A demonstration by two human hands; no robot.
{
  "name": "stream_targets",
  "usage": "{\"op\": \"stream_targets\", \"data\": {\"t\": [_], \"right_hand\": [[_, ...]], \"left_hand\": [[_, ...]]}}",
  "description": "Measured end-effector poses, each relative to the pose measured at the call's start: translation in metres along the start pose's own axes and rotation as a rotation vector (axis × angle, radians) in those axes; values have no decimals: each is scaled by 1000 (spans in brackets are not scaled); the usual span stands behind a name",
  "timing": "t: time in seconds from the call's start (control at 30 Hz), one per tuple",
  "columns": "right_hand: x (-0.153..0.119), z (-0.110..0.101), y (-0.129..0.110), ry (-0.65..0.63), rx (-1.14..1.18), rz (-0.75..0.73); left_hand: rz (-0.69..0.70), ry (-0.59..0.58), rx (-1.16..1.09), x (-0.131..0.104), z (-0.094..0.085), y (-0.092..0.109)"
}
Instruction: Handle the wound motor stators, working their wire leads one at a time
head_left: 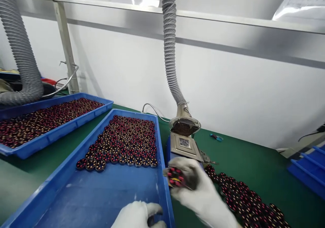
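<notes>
Here the right hand (195,184) is closed around a small round coil (175,179), just right of the blue tray (162,174) wall. The left hand (139,216), nearer the tray floor, seems curled on something dark; blurred, I cannot tell.
</notes>
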State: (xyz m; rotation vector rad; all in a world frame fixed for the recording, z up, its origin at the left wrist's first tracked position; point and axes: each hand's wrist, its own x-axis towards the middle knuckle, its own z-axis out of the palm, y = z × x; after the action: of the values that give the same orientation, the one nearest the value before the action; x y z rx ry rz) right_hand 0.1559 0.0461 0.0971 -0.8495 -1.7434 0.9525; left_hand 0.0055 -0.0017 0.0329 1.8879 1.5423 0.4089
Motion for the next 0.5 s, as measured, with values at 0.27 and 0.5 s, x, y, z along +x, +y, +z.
{"op": "stream_targets", "data": {"t": [0.27, 0.5], "right_hand": [[52, 122, 53, -664, -818, -229], [69, 159, 75, -707, -975, -453]], "left_hand": [[73, -117, -164, -6, -8, 4], [76, -153, -162, -3, -7, 0]]}}
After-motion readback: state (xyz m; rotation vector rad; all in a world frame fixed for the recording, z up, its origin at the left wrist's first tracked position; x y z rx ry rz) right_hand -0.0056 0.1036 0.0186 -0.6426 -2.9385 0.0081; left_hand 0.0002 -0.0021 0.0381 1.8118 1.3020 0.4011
